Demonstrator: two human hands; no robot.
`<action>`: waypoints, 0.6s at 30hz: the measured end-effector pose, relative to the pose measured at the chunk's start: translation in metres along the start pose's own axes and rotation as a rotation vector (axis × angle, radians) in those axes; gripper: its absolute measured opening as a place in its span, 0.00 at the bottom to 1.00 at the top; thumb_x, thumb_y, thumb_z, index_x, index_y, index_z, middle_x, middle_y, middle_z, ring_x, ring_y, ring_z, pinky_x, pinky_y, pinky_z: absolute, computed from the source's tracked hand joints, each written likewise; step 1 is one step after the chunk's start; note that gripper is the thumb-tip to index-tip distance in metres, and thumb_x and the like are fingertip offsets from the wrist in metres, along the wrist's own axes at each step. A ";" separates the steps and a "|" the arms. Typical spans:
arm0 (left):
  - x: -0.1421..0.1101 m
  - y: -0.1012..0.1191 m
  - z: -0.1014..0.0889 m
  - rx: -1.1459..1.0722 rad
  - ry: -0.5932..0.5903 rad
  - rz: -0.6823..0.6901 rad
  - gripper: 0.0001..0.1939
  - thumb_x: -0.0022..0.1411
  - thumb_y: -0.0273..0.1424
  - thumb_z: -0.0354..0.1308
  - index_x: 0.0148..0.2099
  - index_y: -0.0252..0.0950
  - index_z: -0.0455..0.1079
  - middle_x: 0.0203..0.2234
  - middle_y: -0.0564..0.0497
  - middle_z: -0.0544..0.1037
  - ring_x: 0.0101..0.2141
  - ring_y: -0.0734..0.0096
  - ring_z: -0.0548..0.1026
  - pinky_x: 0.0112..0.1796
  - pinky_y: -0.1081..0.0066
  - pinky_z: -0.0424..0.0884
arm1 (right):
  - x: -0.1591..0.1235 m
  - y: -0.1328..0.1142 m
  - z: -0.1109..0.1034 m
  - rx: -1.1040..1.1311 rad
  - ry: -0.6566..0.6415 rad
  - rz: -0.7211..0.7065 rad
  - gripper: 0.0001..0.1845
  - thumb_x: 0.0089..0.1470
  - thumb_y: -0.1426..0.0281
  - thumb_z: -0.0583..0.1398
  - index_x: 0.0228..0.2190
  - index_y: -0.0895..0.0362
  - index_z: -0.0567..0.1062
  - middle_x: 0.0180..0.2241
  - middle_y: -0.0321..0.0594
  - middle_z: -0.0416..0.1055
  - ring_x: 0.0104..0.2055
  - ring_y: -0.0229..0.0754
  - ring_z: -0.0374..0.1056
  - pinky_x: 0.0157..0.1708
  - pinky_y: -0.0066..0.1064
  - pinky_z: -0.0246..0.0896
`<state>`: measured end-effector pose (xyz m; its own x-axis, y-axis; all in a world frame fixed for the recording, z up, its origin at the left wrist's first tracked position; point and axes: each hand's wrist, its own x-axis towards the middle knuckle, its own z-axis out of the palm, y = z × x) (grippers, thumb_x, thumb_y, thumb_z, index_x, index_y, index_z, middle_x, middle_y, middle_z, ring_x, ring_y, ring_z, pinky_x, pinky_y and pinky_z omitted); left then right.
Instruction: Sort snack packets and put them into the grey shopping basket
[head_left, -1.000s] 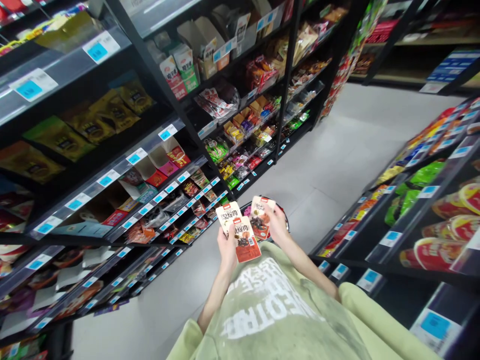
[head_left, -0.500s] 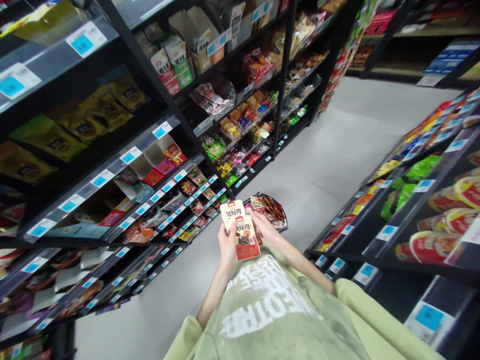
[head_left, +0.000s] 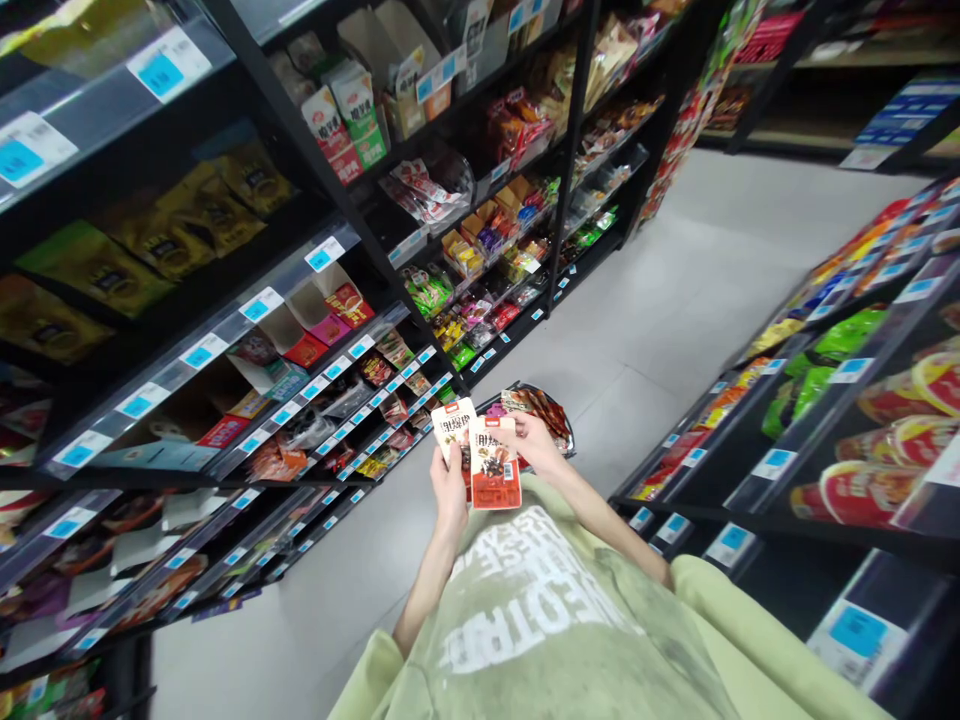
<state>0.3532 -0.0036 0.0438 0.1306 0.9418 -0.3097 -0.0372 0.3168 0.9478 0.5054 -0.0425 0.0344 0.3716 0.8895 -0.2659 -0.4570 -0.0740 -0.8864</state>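
So, the left hand has its grip closed around the left packet, a cream-and-red snack pouch that's tilted a bit, thumb across the front. Right hand has a narrow pinch going, fingers on the upper right of the front packet, same-looking pouch, pretty much upright and overlapping the left one. Can't tell if the left fingers touch that one too. Both are right in front of the green shirt, and just past them there's a dark-rimmed container with more packs inside. Snack shelves run along both sides of the grey floor.
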 end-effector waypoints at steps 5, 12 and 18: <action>0.004 -0.008 -0.007 0.072 0.081 0.054 0.22 0.58 0.49 0.62 0.43 0.36 0.71 0.38 0.48 0.79 0.36 0.67 0.76 0.38 0.70 0.71 | 0.004 -0.004 -0.015 -0.051 0.126 -0.039 0.15 0.43 0.60 0.70 0.28 0.52 0.72 0.26 0.34 0.72 0.29 0.43 0.68 0.29 0.33 0.63; -0.003 -0.010 -0.007 0.048 -0.054 0.032 0.29 0.60 0.46 0.62 0.58 0.41 0.60 0.45 0.45 0.78 0.41 0.64 0.78 0.41 0.68 0.72 | -0.005 -0.022 -0.018 -0.160 0.149 -0.162 0.10 0.45 0.70 0.62 0.34 0.49 0.71 0.30 0.32 0.70 0.29 0.41 0.65 0.28 0.30 0.59; -0.004 -0.004 -0.007 0.146 -0.131 0.115 0.19 0.59 0.42 0.63 0.50 0.39 0.71 0.41 0.47 0.79 0.39 0.64 0.77 0.42 0.68 0.70 | -0.016 -0.029 0.000 -0.278 -0.016 -0.111 0.05 0.50 0.65 0.61 0.26 0.53 0.75 0.23 0.34 0.70 0.25 0.39 0.64 0.25 0.30 0.61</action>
<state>0.3457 -0.0079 0.0405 0.2617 0.9452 -0.1954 0.0836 0.1795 0.9802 0.5130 -0.0548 0.0646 0.3929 0.9061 -0.1572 -0.1742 -0.0946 -0.9802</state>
